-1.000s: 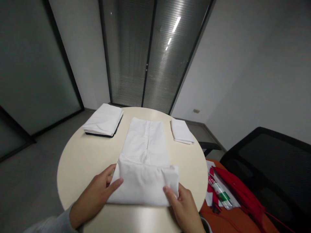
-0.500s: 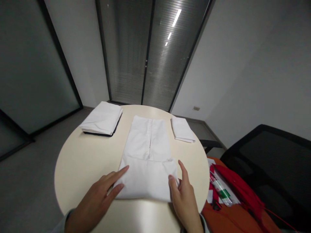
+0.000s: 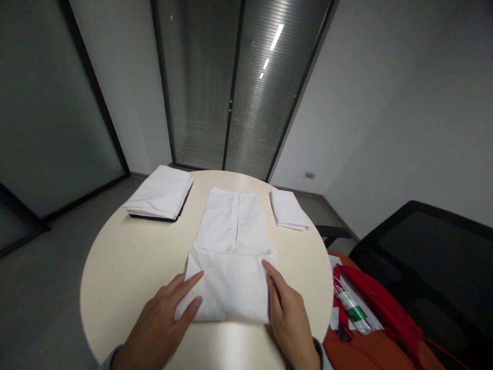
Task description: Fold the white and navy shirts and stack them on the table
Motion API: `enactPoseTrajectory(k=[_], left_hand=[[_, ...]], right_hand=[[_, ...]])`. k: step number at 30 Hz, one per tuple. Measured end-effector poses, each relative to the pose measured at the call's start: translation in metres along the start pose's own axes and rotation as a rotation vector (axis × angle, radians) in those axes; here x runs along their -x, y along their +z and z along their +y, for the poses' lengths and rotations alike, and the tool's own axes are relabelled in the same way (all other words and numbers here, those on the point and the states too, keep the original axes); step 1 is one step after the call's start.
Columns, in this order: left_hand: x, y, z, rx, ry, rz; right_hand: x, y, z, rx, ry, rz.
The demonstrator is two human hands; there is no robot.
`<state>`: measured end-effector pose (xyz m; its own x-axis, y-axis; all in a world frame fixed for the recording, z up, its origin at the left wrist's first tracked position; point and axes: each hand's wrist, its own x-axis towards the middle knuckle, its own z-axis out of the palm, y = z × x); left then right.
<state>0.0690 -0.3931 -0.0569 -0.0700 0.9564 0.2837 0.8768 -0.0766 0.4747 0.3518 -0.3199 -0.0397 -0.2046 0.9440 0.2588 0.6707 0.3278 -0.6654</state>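
A white cloth (image 3: 231, 288) lies partly folded on the table. Two long panels (image 3: 217, 221) meet along a middle seam at its far half, and its near part is turned back over them. My left hand (image 3: 162, 313) rests on the left edge of this fold, index finger and thumb stretched out and apart on the fabric. At the opposite edge is my right hand (image 3: 290, 318), its index fingertip pressing the fold's upper right corner. The right thumb lies along the side edge; the other right fingers are mostly hidden.
On the round cream table (image 3: 127, 257), a folded white cloth stack with a dark layer beneath (image 3: 159, 192) sits at the back left. A smaller folded white cloth (image 3: 288, 208) is at the back right. Beside the table, an orange chair seat (image 3: 346, 354) carries a red bag (image 3: 379, 293).
My right index finger has come down from the air beside the cloth onto the fold's corner, and the right thumb has moved off its top to the edge. The left hand stays on the left edge.
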Motion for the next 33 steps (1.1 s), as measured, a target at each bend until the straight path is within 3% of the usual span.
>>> enactPoseTrajectory(k=[4, 11, 13, 17, 20, 23, 27, 30, 33], left_hand=[[-0.001, 0.005, 0.003, -0.096, -0.014, 0.009], [-0.004, 0.011, 0.01, -0.13, -0.002, 0.022], [-0.007, 0.001, 0.012, -0.141, 0.046, 0.086], [-0.025, -0.039, 0.019, -0.207, 0.221, 0.251], [-0.051, -0.058, 0.031, -0.198, 0.438, 0.109], [-0.078, -0.048, 0.042, -0.179, 0.605, -0.154], [-0.096, -0.014, 0.042, -0.145, 0.642, -0.365], [-0.094, 0.002, 0.032, -0.114, 0.626, -0.398], [-0.089, 0.006, 0.023, -0.117, 0.633, -0.388]], right_hand=[[-0.002, 0.0, 0.002, 0.064, 0.064, -0.068], [-0.003, 0.002, -0.004, 0.128, 0.096, -0.067], [-0.001, 0.0, -0.005, 0.157, 0.076, -0.071], [0.0, -0.019, -0.011, 0.295, -0.042, -0.13], [-0.008, -0.037, -0.025, 0.438, -0.171, -0.004], [-0.023, -0.039, -0.043, 0.474, -0.35, 0.118], [-0.039, -0.018, -0.051, 0.428, -0.577, -0.166], [-0.04, -0.003, -0.038, 0.415, -0.587, -0.361], [-0.036, 0.004, -0.021, 0.431, -0.548, -0.421]])
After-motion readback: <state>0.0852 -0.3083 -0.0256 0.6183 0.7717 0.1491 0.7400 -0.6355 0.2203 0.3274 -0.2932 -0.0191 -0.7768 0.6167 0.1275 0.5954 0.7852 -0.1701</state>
